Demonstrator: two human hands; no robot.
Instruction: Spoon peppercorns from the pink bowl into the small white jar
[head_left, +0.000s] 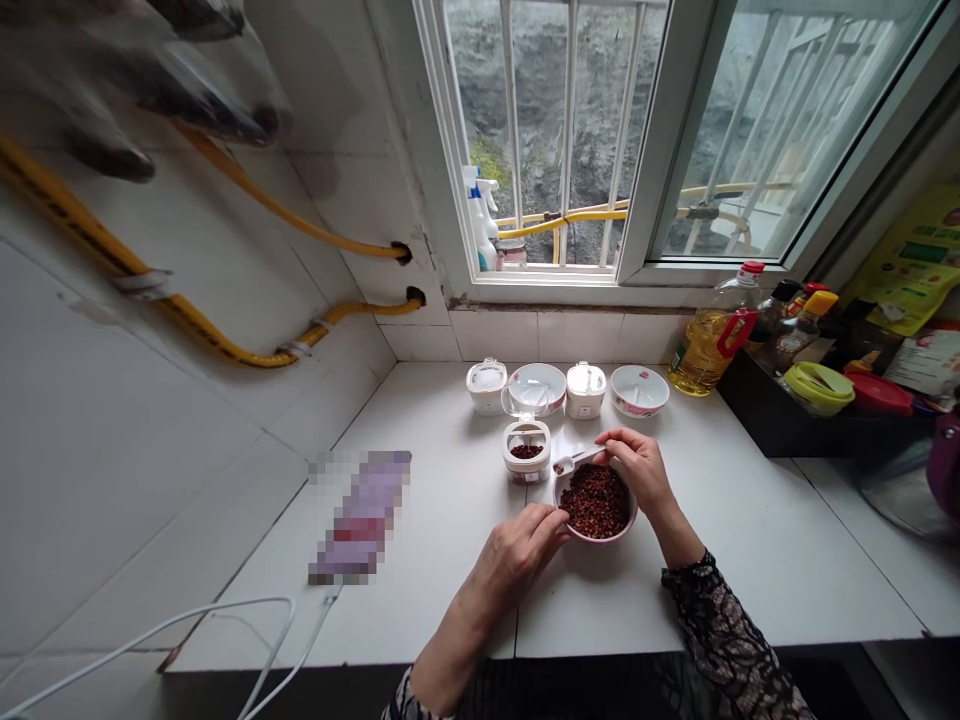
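A bowl full of dark red, peppercorn-like grains stands on the white counter. My left hand grips its near left rim between thumb and fingers. Above the bowl's far side, my right hand pinches the handle of a small white spoon. The spoon's head is over the far left rim and holds a few grains. Just left of it stands a seasoning jar with its clear lid raised and similar dark red grains inside.
Behind are two lidded jars and two floral bowls. An oil bottle and a black box of condiments stand right. A blurred-out device with a white cable lies left.
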